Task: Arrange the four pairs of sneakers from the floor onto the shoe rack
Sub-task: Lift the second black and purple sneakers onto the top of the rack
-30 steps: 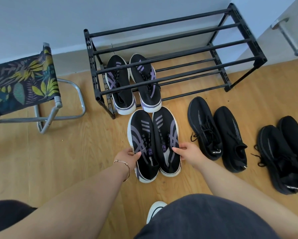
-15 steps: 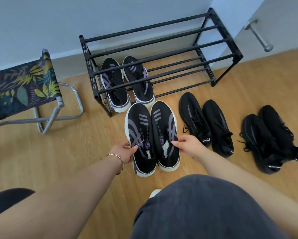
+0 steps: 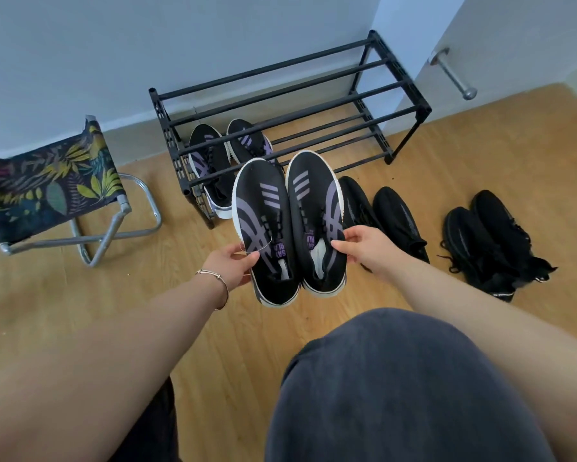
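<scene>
I hold a pair of black sneakers with purple stripes, lifted off the floor in front of the black shoe rack [image 3: 313, 110]. My left hand [image 3: 232, 266] grips the left sneaker [image 3: 265, 225] at its side. My right hand [image 3: 363, 250] grips the right sneaker [image 3: 315, 211]. A matching purple-striped pair [image 3: 210, 161] stands on the rack's lower tier at its left end, partly hidden by the held pair. Two all-black pairs rest on the floor to the right: one [image 3: 393, 218] next to the held shoes, the other [image 3: 494, 241] further right.
A folding stool [image 3: 51, 188] with leaf-print fabric and a metal frame stands left of the rack. A white wall runs behind the rack, and a metal door stopper [image 3: 453, 75] sticks out at the upper right. My dark-clothed knee [image 3: 397, 388] fills the lower foreground over the wooden floor.
Both hands have raised the purple-striped pair off the floor and toward the rack. The camera has shifted, so the rack and floor shoes sit further right in view.
</scene>
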